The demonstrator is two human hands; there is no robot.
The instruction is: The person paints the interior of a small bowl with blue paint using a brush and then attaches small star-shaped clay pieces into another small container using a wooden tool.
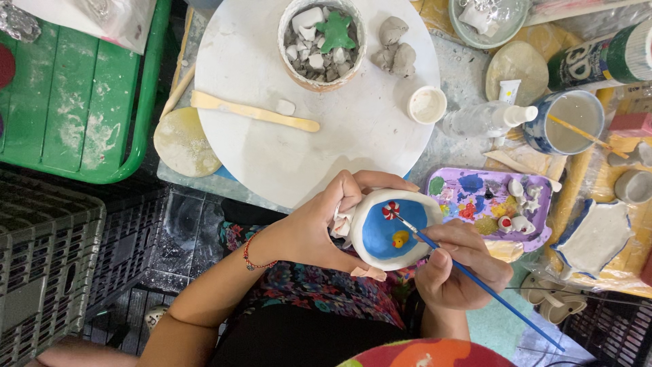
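I sit at the big round white turntable (353, 129), smooth and chalky, with a long flat wooden spatula (252, 112) lying across it and a round pot (322, 42) of grey-white clay chunks near its far edge, a green turtle shape (336, 30) resting on top. Just beside my right side lies the purple paint palette (487, 204), its wells smeared with blue, red, yellow and green (several tiny white figures sit in it too).

In my lap, below the turntable's near edge, I hold the small ceramic dish (392, 230): a thick, matte white rim around a glossy-looking blue inside, with a little yellow duck (401, 238) moulded into it and a red-and-white flower (390, 210) near the rim. My left hand (319, 228) is curled tight around the dish's side, thumb over the top. My right hand (455, 265) is closed in a pencil grip on a thin blue-handled brush (485, 289), whose fine tip touches the flower.

I judge I am at the detail-painting stage, the base colour being already down. The next stroke calls for a light, steady touch, so the red stays off the blue.
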